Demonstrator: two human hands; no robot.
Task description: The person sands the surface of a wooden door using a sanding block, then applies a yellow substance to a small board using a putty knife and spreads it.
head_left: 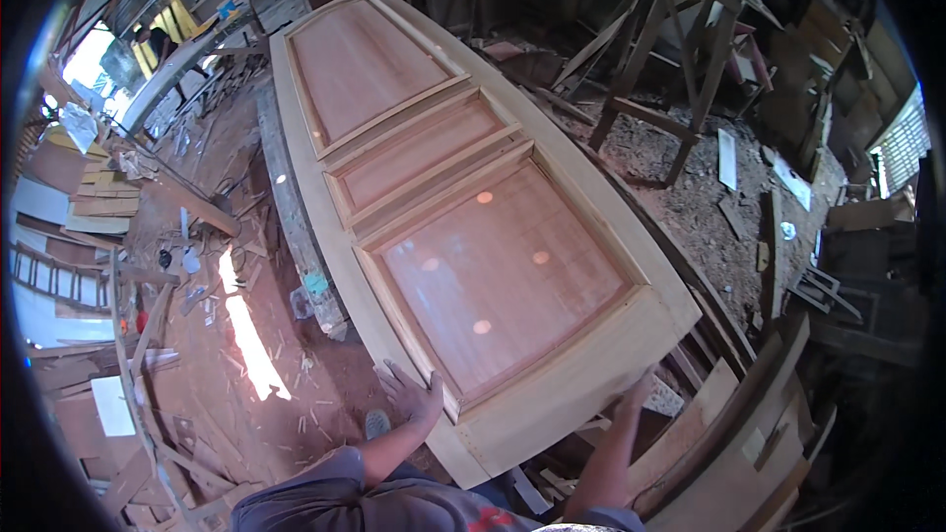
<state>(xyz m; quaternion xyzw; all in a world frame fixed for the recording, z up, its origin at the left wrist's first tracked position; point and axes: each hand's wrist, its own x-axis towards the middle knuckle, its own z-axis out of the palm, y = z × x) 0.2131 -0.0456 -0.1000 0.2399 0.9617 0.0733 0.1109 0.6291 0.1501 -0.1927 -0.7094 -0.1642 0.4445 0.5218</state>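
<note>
A large wooden panel door (591, 335) lies flat in front of me, its pale frame set with three reddish recessed panels and raised moulding. My left hand (411, 397) rests on the door's left edge near the bottom corner, fingers spread and holding nothing. At the near end, toward the right corner, my right hand (639, 392) is against or just beside the door's edge. Its fingers are blurred and partly hidden, so I cannot tell what they grip. Several light spots fall on the largest panel (512, 276).
A worn bench beam (296, 227) runs under the door's left side. Stacked boards (729, 414) crowd the near right. A wooden trestle (670, 69) stands at the far right. Wood scraps and shavings litter the floor. A person (158, 44) is at the far left.
</note>
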